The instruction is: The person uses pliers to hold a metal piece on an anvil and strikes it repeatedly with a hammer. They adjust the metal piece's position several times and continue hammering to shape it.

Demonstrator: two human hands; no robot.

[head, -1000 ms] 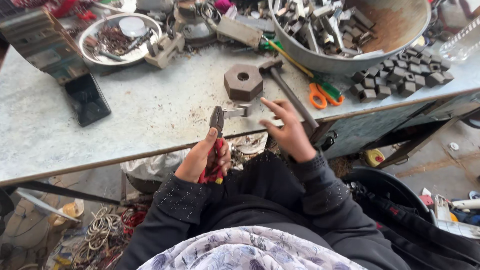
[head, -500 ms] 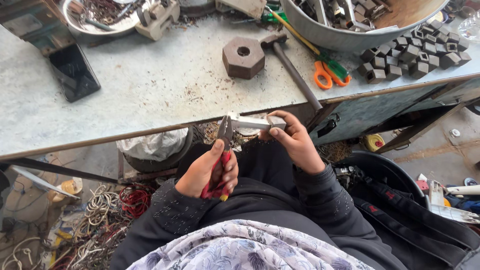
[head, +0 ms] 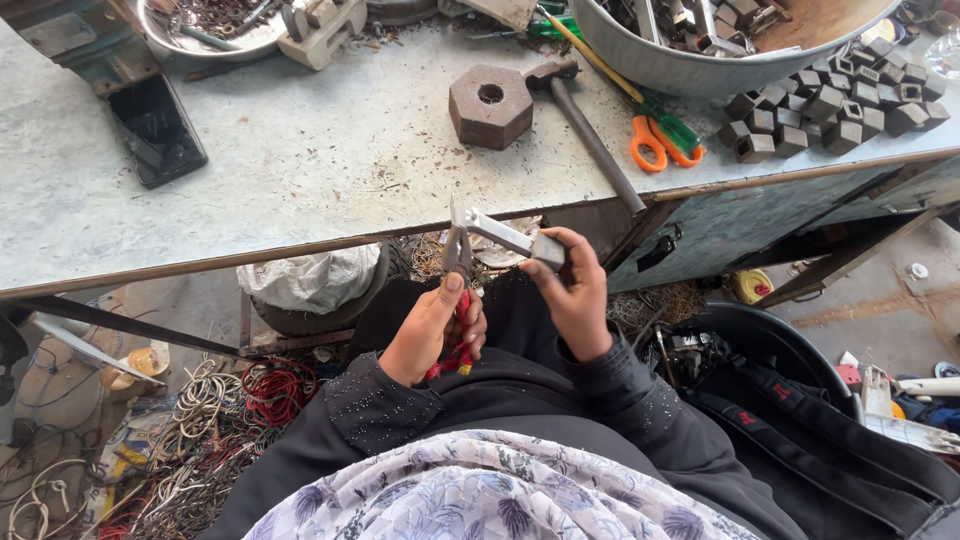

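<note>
While the left hand point(head: 432, 325) clenched red-handled pliers point(head: 458, 262) biting the strip's left end, the right hand point(head: 572, 285) gripped the metal strip point(head: 505, 237) near the worktop point(head: 300, 170) edge, apparently unfinished.

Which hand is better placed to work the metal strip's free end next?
Left. The left hand grips the red-handled pliers, whose nose meets the metal strip at its end; the right hand only steadies the other end.
</note>
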